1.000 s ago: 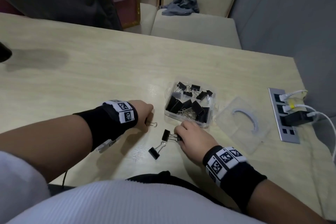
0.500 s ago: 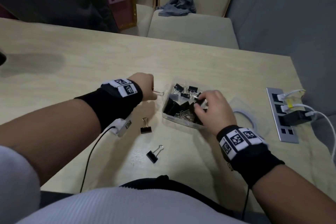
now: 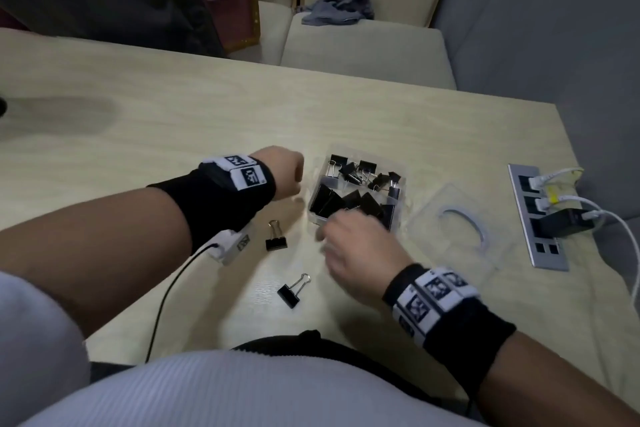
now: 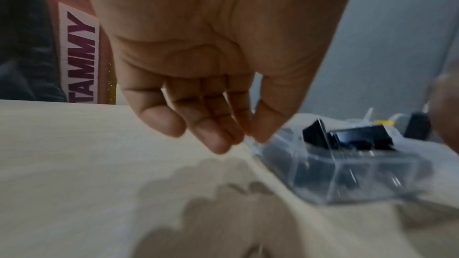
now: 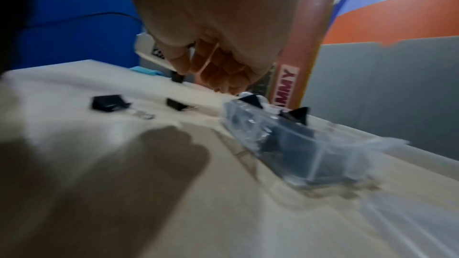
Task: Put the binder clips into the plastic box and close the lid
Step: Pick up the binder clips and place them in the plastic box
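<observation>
The clear plastic box [image 3: 314, 199] sits in the middle of the table with several black binder clips [image 3: 356, 172] in it. Its clear lid [image 3: 457, 236] lies flat to its right. Two loose clips lie on the table, one [image 3: 276, 240] under my left wrist and one [image 3: 292, 292] nearer me. My left hand [image 3: 289, 173] hangs at the box's left edge; in the left wrist view its fingers [image 4: 218, 144] are loosely bent and hold nothing beside the box [image 4: 347, 174]. My right hand [image 3: 332, 236], blurred, is just in front of the box with loosely curled, empty fingers [image 5: 218, 74].
A power strip [image 3: 536, 218] with white cables and a black adapter lies along the table's right edge. A black cable [image 3: 162, 305] runs from my left wrist to the near edge. Beyond the far edge stands a seat with a grey cloth [image 3: 339, 0].
My right hand carried a clip to the box and has drawn back toward me, empty. My left hand brought a clip to the box's left edge; no clip shows in it now.
</observation>
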